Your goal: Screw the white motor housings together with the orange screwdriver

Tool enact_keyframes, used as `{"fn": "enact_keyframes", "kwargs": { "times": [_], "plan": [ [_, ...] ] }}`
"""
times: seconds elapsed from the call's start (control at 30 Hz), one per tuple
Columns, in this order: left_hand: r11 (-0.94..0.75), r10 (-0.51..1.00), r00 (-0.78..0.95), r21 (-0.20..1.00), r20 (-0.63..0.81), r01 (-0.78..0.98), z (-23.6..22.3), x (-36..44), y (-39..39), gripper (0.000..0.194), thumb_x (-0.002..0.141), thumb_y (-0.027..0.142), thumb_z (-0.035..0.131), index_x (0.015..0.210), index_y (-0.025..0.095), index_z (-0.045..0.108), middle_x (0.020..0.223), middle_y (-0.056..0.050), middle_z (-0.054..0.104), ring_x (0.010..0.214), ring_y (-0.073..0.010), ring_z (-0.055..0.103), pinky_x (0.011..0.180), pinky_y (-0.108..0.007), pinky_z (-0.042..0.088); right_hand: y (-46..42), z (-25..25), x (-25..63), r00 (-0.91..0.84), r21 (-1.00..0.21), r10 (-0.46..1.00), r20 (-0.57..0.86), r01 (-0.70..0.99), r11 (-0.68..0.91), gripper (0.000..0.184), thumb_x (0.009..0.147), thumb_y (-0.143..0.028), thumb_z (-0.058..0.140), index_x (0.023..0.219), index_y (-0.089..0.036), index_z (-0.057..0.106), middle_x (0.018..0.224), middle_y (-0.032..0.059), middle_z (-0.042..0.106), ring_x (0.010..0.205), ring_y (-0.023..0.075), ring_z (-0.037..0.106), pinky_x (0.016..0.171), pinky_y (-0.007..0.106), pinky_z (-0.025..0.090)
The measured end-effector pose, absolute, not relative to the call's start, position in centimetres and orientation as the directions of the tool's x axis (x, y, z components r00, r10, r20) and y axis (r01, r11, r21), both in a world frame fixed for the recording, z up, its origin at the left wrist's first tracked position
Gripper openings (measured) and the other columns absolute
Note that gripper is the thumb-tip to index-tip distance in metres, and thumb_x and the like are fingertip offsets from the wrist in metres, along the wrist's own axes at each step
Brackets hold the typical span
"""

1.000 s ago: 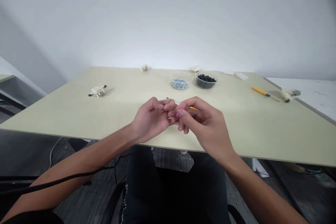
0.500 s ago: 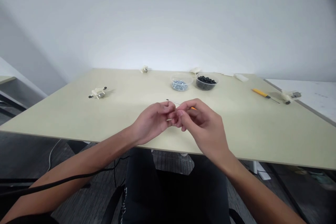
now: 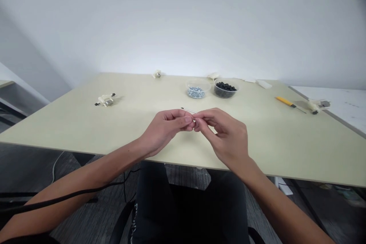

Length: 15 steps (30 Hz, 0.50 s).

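Observation:
My left hand and my right hand meet fingertip to fingertip above the front of the table. Both are closed in a pinch, and whatever lies between the fingertips is too small and covered to name. Just behind them, the thin metal shaft of a screwdriver lies on the table; my right hand hides its handle. Farther back stand a clear tub of small silvery screws and a clear tub of small black parts.
A cream plastic piece with a metal motor lies at the left, a similar one at the back. On the right lie a yellow-handled screwdriver and another cream assembly. Pale pieces rest along the wall.
My left fingers have curled in, the thumb now pressing toward the right fingertips. The orange bit seen behind my right hand is now covered. Objects on the table have stayed put.

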<state>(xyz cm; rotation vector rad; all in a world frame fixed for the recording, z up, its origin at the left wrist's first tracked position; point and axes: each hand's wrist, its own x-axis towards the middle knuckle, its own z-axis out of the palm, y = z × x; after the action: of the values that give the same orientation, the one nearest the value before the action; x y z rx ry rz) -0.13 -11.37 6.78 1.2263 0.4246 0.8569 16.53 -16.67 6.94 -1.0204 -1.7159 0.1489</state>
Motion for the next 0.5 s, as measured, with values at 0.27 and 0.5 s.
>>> {"fn": "enact_keyframes", "kwargs": {
  "times": [0.27, 0.5],
  "plan": [
    [0.116, 0.784, 0.609, 0.935, 0.121, -0.335, 6.6, 0.2, -11.4, 0.016, 0.087, 0.025, 0.067, 0.078, 0.012, 0.069, 0.079, -0.003, 0.062, 0.083, -0.013, 0.057, 0.088, -0.033, 0.044, -15.8, 6.2, 16.7, -0.008, -0.702, 0.762, 0.647, 0.382, 0.601, 0.006, 0.09, -0.015, 0.061, 0.089, -0.019, 0.066, 0.083, -0.0007, 0.067, 0.071, 0.0087, 0.066, 0.065, 0.022, 0.057],
    [0.113, 0.777, 0.615, 0.933, 0.132, -0.343, 6.8, 0.4, -10.8, 0.015, 0.088, 0.023, 0.066, 0.08, 0.012, 0.07, 0.081, -0.003, 0.062, 0.083, -0.0123, 0.058, 0.087, -0.032, 0.046, -15.3, 6.1, 17.0, 0.052, -0.841, 0.851, 0.522, 0.196, 0.504, 0.007, 0.089, -0.02, 0.064, 0.091, -0.021, 0.07, 0.08, -0.0014, 0.071, 0.07, 0.0087, 0.069, 0.069, 0.02, 0.058]
  ]
}}
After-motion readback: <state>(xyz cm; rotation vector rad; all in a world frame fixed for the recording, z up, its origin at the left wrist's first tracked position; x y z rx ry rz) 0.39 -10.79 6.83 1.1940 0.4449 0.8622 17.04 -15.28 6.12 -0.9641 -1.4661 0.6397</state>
